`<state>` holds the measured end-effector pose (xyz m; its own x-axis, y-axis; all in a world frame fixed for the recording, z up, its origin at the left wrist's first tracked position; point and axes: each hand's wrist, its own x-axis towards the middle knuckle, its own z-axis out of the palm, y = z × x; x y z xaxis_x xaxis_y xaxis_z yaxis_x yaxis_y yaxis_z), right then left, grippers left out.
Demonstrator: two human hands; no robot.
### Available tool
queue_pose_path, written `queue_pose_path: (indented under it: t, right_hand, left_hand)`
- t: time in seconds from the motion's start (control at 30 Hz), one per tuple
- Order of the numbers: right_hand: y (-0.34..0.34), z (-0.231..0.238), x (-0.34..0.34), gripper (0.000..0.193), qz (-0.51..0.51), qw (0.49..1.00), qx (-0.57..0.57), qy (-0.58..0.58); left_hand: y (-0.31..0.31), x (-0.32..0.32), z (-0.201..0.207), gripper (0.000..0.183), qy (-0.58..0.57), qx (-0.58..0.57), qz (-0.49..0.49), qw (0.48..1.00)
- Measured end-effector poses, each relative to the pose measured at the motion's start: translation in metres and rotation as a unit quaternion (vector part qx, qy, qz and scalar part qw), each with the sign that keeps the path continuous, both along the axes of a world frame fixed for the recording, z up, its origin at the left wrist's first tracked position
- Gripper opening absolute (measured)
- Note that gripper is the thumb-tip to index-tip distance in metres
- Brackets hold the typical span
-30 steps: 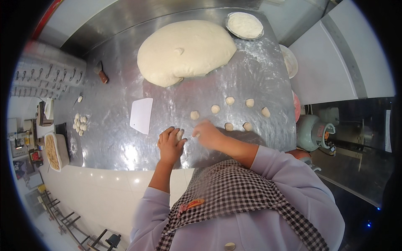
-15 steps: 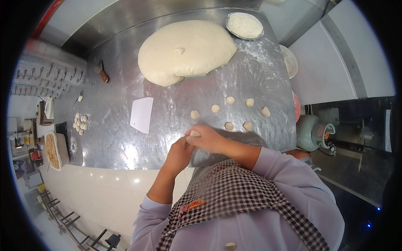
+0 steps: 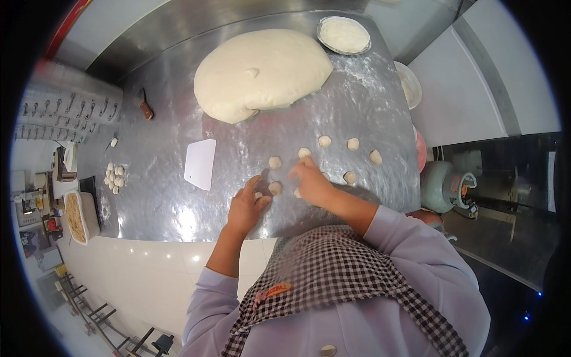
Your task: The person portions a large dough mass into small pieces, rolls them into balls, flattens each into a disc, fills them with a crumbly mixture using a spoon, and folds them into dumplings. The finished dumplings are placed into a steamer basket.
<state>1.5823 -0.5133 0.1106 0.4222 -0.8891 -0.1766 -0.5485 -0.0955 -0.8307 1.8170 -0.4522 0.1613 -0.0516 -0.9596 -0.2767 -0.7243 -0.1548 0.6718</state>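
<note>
My left hand (image 3: 245, 207) is low over the steel worktop with thumb and fingers apart. A small dough piece (image 3: 257, 195) shows between them, and another dough piece (image 3: 275, 188) lies just beside the fingertips. My right hand (image 3: 313, 183) reaches forward, its fingers slightly blurred and spread. Its fingertips overlap the near edge of a dough ball (image 3: 304, 152); whether they touch it is unclear. Partly hidden by that hand, a further dough piece (image 3: 297, 193) sits at its left side. Several more small pieces, such as one dough ball (image 3: 350, 178), are spread to the right.
A huge dough mass (image 3: 262, 74) fills the far middle of the worktop (image 3: 238, 146). A white scraper (image 3: 200, 164) lies at left, a brown-handled tool (image 3: 145, 108) farther off. A bowl of flour (image 3: 344, 35) stands at the back right; a small dough cluster (image 3: 114, 178) lies far left.
My hands were together around a dough piece; now they are apart. The left moved slightly left, the right moved right. A dough piece now lies on the worktop between them.
</note>
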Motion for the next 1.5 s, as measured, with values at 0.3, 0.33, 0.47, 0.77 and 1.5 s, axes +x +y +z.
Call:
queue_pose_path:
  t: [0.3, 0.33, 0.47, 0.77, 1.5]
  right_hand:
    - [0.008, 0.035, 0.01, 0.028, -0.028, 0.991, 0.116, -0.059]
    - [0.007, 0.041, 0.013, 0.032, 0.002, 0.982, 0.177, -0.072]
    - [0.002, 0.055, 0.02, 0.047, 0.07, 0.925, 0.313, -0.203]
    - [0.012, 0.072, 0.001, 0.018, -0.045, 0.974, 0.125, -0.185]
    - [-0.193, 0.032, -0.116, 0.023, -0.184, 0.97, -0.152, 0.038]
  left_hand:
    - [0.025, 0.006, -0.039, 0.025, 0.035, -0.147, 0.058, 0.987]
    - [0.023, -0.002, -0.031, 0.025, 0.074, -0.121, 0.064, 0.988]
    - [0.008, -0.035, 0.01, 0.024, 0.101, -0.158, 0.001, 0.982]
    - [-0.028, -0.039, 0.056, 0.019, 0.164, 0.188, -0.117, 0.961]
    - [-0.152, -0.022, 0.037, 0.077, -0.211, -0.123, 0.009, 0.97]
